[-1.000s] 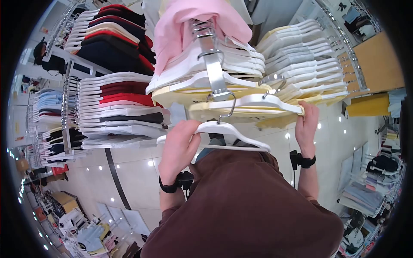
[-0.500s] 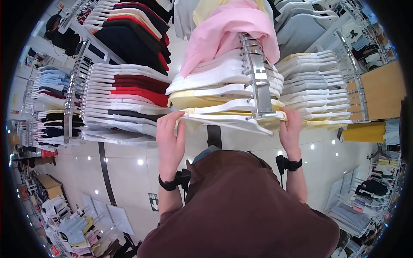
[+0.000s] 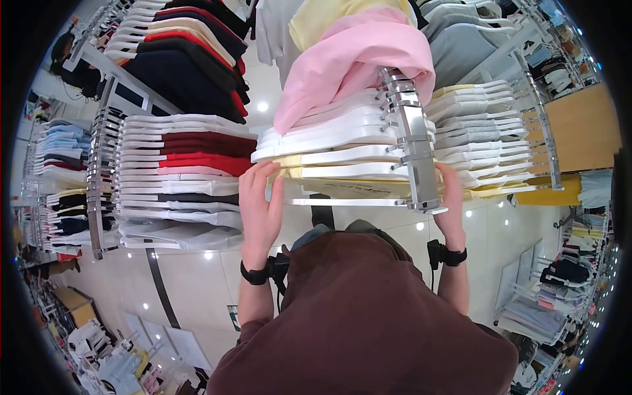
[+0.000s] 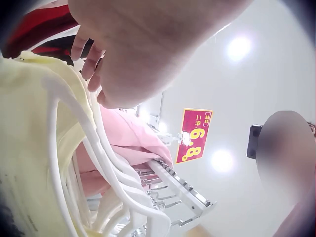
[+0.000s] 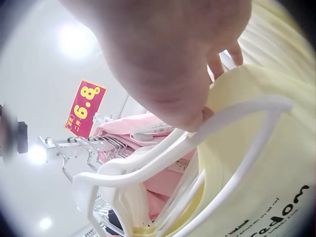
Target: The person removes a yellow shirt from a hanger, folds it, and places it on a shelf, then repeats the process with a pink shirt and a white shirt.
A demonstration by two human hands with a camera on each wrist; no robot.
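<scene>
Now the front white hanger (image 3: 349, 202) has levelled out beneath the metal rail (image 3: 418, 151)! The right hand (image 3: 450, 201) pinches the yellow shirt (image 5: 256, 148) at its shoulder; the left hand's (image 3: 261, 210) grip, I can't tell. The pink garment (image 3: 359, 59) drapes behind, over packed hangers.

Bare white hanger (image 3: 349, 203), printed yellow shirt (image 3: 342, 189) behind

We cannot read the small print on the yellow shirt (image 3: 352, 190) in the head view, the metal rail (image 3: 416, 148) hides part of the lowest white hanger (image 3: 349, 203), both wrist views crop the left hand (image 4: 143, 54) and right hand (image 5: 163, 59), and a bystander's head (image 4: 285, 153) is blurred.
</scene>
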